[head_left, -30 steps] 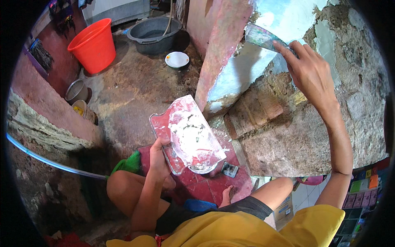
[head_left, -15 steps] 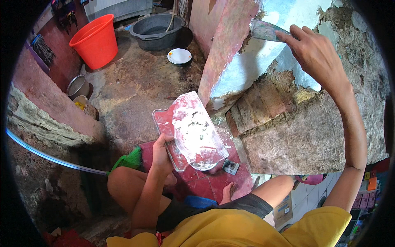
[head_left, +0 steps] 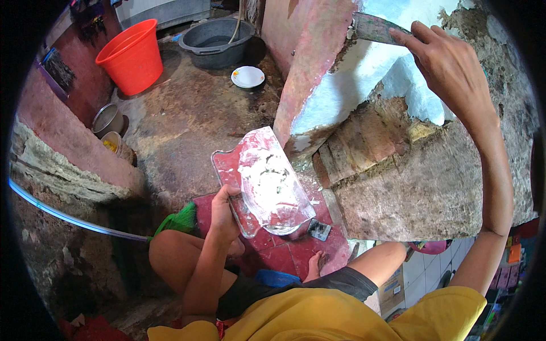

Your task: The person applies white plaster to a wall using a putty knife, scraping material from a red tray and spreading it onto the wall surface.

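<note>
My left hand [head_left: 224, 213] grips a red board [head_left: 227, 170] by its edge, low in front of me, its top heaped and smeared with white paste [head_left: 267, 176]. A round white-rimmed container [head_left: 281, 230] shows partly under the board. At the upper right, my right hand [head_left: 449, 74] is closed on a broad, stained scraper [head_left: 375, 28], whose blade lies against the wall where pink paint [head_left: 304, 62] meets flaking pale blue and white [head_left: 335, 96]. Bare rough plaster [head_left: 409, 193] spreads below the blue patch.
A red bucket [head_left: 131, 68], grey tub [head_left: 213, 59], white plate [head_left: 248, 73] and small pots [head_left: 105, 122] stand on the stained floor. A low pink wall [head_left: 74, 153], green broom [head_left: 179, 219] and small dark square object [head_left: 318, 229] are near my legs. Colourful items [head_left: 506, 273] fill the right rim.
My right hand and scraper have risen along the wall and moved slightly right. My left hand and the board sit slightly higher and further right than a second ago, with little change since.
</note>
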Available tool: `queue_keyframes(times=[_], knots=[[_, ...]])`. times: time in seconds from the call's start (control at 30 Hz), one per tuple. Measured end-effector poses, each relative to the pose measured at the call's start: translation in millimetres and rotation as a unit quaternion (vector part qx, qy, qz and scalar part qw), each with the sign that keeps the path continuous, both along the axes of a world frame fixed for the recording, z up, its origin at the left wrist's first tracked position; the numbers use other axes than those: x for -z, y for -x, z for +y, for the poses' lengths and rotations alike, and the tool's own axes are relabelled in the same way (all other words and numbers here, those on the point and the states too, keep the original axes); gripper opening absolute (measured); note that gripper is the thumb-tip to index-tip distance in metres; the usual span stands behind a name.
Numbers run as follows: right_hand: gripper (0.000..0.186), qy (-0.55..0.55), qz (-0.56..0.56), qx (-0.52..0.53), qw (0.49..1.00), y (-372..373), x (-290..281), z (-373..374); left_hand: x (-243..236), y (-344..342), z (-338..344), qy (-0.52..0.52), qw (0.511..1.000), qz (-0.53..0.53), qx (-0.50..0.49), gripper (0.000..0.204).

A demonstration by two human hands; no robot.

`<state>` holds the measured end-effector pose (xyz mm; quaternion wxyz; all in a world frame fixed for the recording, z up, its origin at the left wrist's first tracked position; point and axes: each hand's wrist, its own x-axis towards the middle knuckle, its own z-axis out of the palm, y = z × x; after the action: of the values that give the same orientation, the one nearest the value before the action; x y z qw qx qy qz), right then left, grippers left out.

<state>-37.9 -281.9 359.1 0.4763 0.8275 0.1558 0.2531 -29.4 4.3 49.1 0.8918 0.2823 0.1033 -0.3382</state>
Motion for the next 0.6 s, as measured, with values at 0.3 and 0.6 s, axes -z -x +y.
queue_keyframes(times=[0.3,0.6], knots=[[0.025,-0.047,0.038,-0.003,0.998,5.2,9.2,8.2,5.7,-1.8,1.4,0.014,1.000,-0.001,0.005,0.046],[0.023,-0.047,0.046,-0.017,0.998,-0.7,15.2,2.4,-2.6,0.3,0.1,-0.022,1.000,-0.012,-0.007,0.048]])
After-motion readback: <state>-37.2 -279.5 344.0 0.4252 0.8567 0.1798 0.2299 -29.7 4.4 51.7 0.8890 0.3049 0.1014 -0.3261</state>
